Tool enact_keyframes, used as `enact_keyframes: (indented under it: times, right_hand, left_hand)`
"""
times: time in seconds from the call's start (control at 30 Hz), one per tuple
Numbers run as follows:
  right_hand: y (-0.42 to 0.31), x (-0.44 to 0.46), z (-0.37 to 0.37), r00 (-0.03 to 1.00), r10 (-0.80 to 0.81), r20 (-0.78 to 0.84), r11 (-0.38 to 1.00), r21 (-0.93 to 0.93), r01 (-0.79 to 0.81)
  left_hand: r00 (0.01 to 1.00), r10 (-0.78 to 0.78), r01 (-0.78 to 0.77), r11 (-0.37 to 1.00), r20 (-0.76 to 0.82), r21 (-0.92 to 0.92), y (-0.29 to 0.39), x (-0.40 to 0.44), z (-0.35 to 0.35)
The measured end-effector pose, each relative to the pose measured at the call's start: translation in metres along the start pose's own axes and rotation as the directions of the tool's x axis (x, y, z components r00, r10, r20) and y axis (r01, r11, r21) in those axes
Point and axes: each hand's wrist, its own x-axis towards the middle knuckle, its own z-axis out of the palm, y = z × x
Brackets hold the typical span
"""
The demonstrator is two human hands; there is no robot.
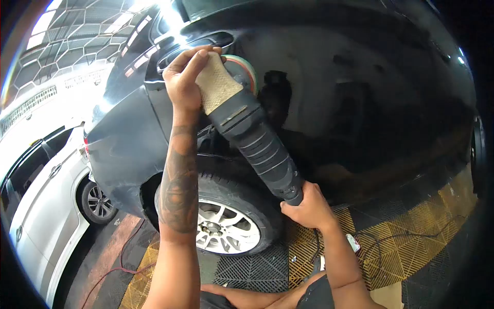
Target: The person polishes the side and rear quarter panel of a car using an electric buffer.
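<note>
A black power polisher [265, 152] slants across the middle of the head view, its front covered in a beige woven wrap [218, 85]. At the upper end my left hand [190, 74] is closed on the wrapped head. My right hand [311, 206] grips the rear end of the black body, lower right. Beyond the head, a round pad with a pale green and orange rim [249, 72] is against the glossy black car panel [350, 113]. The pad's face and most of its disc are hidden behind the polisher.
Below the panel is a car wheel with white spokes [226, 226]. A white car [46, 190] stands at the left. Black and yellow floor grating [381, 257] carries a dark cable [411, 236]; a red cable [123, 268] lies lower left. My bent legs show at the bottom.
</note>
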Motion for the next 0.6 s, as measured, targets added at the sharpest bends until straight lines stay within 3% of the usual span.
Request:
enact_keyframes:
  times: [0.07, 0.17, 0.23, 0.27, 0.3, 0.43, 0.57, 0.6]
  right_hand:
    - [0.003, -0.007, -0.022, 0.998, -0.013, -0.060, 1.000, 0.010, 0.014]
    - [0.016, -0.018, -0.050, 0.991, -0.020, -0.129, 1.000, 0.013, 0.022]
    - [0.036, -0.026, -0.061, 0.986, -0.038, -0.164, 0.998, 0.040, 0.045]
    - [0.041, -0.029, -0.067, 0.983, 0.074, -0.168, 0.996, 0.069, -0.063]
    - [0.045, -0.033, -0.071, 0.968, 0.186, -0.170, 0.981, 0.096, -0.171]
    - [0.053, -0.040, -0.064, 0.967, 0.206, -0.150, 0.965, 0.195, -0.175]
    - [0.054, -0.043, -0.040, 0.961, 0.182, -0.208, 0.968, 0.208, -0.139]
    - [0.051, -0.041, -0.035, 0.969, 0.179, -0.173, 0.973, 0.179, -0.147]
  left_hand:
    - [1.000, 0.019, -0.018, 0.999, -0.003, 0.040, -0.006, 0.005, 0.033]
    - [0.955, 0.270, -0.295, 0.903, 0.120, 0.311, -0.028, 0.022, 0.074]
    - [0.934, 0.321, -0.355, 0.879, 0.155, 0.320, -0.034, 0.027, 0.109]
    - [0.921, 0.341, -0.385, 0.873, 0.190, 0.299, -0.034, 0.028, 0.124]
    - [0.923, 0.328, -0.372, 0.892, 0.200, 0.256, -0.036, 0.028, 0.137]
    - [0.955, 0.226, -0.253, 0.959, 0.193, 0.130, -0.040, 0.023, 0.163]
    - [0.942, 0.242, -0.281, 0.947, 0.232, 0.153, -0.038, 0.016, 0.141]
    - [0.917, 0.319, -0.372, 0.900, 0.240, 0.228, -0.038, 0.015, 0.130]
